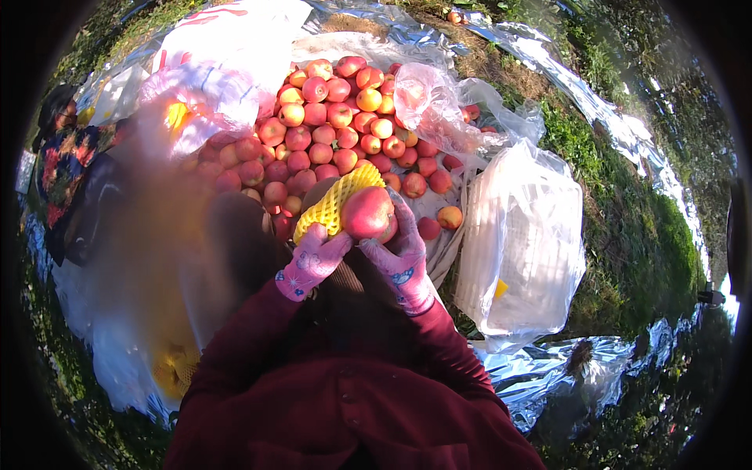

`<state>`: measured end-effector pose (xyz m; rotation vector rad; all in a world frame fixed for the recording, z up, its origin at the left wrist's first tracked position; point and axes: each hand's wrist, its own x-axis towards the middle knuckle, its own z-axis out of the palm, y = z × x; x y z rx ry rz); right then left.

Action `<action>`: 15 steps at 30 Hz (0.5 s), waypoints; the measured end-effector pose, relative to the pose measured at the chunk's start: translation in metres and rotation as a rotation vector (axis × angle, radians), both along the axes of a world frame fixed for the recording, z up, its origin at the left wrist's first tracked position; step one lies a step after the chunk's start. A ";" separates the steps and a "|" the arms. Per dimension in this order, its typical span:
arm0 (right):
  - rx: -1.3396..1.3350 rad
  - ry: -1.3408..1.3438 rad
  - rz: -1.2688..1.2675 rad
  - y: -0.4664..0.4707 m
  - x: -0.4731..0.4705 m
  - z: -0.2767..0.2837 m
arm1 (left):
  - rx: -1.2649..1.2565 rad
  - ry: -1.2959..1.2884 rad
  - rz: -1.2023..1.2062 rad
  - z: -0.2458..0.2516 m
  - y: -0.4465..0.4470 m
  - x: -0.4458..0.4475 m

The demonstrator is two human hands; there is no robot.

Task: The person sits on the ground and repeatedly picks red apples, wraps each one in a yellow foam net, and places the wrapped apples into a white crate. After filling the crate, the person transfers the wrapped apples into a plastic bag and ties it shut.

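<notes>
My left hand (315, 258), in a pink patterned glove, grips a yellow foam fruit net (335, 202). In my right hand (402, 258), gloved the same way, is a red apple (368, 212). The apple sits against the right side of the net, with its red skin bare towards me. Whether part of it is inside the net cannot be made out. Beyond my hands and knees lies a large heap of red and yellow apples (323, 135) on a pale ground sheet (437, 258).
A white plastic crate (479, 258) lined with clear film stands at right. Crumpled clear film (435, 106) covers the heap's right edge. White sacking (229, 41) lies at the back left. A person in patterned clothing (70, 164) is at far left. Silver reflective film (546, 370) lies at lower right.
</notes>
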<state>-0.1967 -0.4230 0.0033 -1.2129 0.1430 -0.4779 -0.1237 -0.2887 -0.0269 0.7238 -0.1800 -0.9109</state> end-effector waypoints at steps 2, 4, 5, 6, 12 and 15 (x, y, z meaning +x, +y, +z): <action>0.078 0.043 0.024 -0.015 0.005 -0.010 | 0.242 -0.298 -0.045 0.003 -0.006 0.010; 0.546 0.049 0.069 -0.044 0.015 -0.028 | 0.584 -0.808 0.093 0.010 -0.008 0.024; 0.697 -0.015 0.067 -0.061 0.029 -0.042 | 0.496 -0.813 0.196 0.014 -0.008 0.036; 0.758 0.014 -0.059 -0.084 0.044 -0.059 | 0.529 -0.759 0.199 0.019 -0.002 0.056; 0.953 0.212 -0.410 -0.315 0.159 -0.177 | 0.450 -0.293 0.266 0.010 0.023 0.126; 0.666 0.274 -0.539 -0.409 0.196 -0.237 | 0.801 -0.433 0.193 -0.018 0.019 0.137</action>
